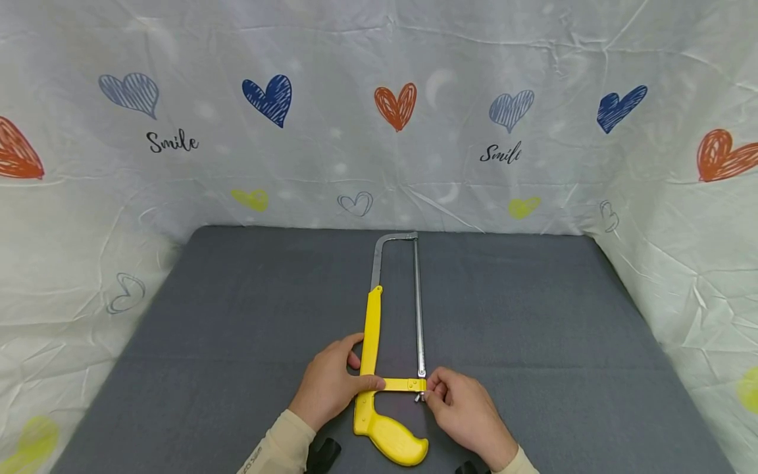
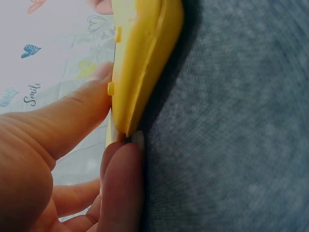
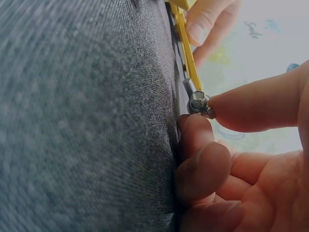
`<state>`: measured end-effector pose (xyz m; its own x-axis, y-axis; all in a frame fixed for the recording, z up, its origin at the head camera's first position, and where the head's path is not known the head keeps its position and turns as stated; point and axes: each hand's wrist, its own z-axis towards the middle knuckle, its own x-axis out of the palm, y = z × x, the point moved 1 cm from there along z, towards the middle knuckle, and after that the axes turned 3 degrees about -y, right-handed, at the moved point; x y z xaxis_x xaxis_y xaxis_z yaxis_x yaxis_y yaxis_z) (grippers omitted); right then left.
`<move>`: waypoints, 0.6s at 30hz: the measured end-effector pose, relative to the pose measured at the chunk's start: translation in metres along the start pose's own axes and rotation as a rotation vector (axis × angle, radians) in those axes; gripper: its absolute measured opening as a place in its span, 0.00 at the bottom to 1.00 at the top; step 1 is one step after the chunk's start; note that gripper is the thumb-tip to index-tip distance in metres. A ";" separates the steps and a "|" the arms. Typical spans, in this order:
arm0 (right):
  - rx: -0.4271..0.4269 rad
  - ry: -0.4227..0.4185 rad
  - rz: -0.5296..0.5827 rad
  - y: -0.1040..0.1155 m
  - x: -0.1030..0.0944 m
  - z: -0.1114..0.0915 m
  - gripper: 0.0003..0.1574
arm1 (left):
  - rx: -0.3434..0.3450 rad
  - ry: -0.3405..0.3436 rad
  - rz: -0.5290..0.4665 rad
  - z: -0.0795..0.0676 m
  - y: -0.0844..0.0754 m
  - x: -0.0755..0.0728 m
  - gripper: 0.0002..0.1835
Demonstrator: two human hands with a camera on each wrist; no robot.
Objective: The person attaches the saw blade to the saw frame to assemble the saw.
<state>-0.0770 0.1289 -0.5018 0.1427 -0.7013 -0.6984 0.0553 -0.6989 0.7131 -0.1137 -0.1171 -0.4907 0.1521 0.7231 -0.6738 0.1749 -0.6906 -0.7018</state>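
Observation:
A hacksaw (image 1: 371, 329) with a yellow handle and a grey metal front bow lies on the grey cloth, its handle toward me. Its blade (image 1: 418, 303) runs along the right side. My left hand (image 1: 331, 382) grips the yellow frame just above the handle, thumb on top near the crosspiece and fingers along the outer edge. At the near end of the blade, my right hand (image 1: 470, 409) pinches the small metal wing nut (image 3: 198, 101) between thumb and index finger. In the left wrist view, the yellow handle (image 2: 145, 53) rises beside the left thumb.
Grey cloth (image 1: 533, 316) covers the table. Behind it and at both sides hangs a white curtain (image 1: 331, 158) printed with hearts and "Smile". Black straps (image 1: 324, 455) show near the wrists, below beige sleeves (image 1: 281, 444).

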 end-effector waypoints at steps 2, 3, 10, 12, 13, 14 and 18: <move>-0.002 -0.002 -0.003 0.000 0.000 0.000 0.10 | 0.000 -0.001 0.003 0.000 0.000 0.000 0.52; -0.004 -0.003 -0.004 0.000 0.000 0.000 0.10 | 0.000 -0.001 0.004 0.000 0.000 0.000 0.52; -0.011 -0.003 -0.003 0.000 0.000 0.000 0.09 | 0.002 -0.003 0.004 0.000 0.000 0.000 0.52; -0.015 -0.003 -0.006 0.000 0.000 -0.001 0.09 | 0.003 -0.004 0.002 0.000 0.000 0.000 0.52; -0.017 -0.003 -0.007 0.000 0.000 -0.001 0.09 | 0.002 -0.004 0.002 0.000 0.000 0.000 0.52; -0.018 -0.002 -0.007 0.000 0.000 -0.001 0.10 | 0.003 -0.004 0.003 0.000 0.000 0.000 0.52; -0.016 0.000 -0.005 -0.001 0.001 -0.001 0.10 | 0.000 -0.003 0.009 0.000 0.000 0.000 0.51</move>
<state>-0.0756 0.1290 -0.5026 0.1420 -0.6982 -0.7017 0.0720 -0.6997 0.7108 -0.1136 -0.1168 -0.4903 0.1506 0.7168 -0.6808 0.1737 -0.6971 -0.6956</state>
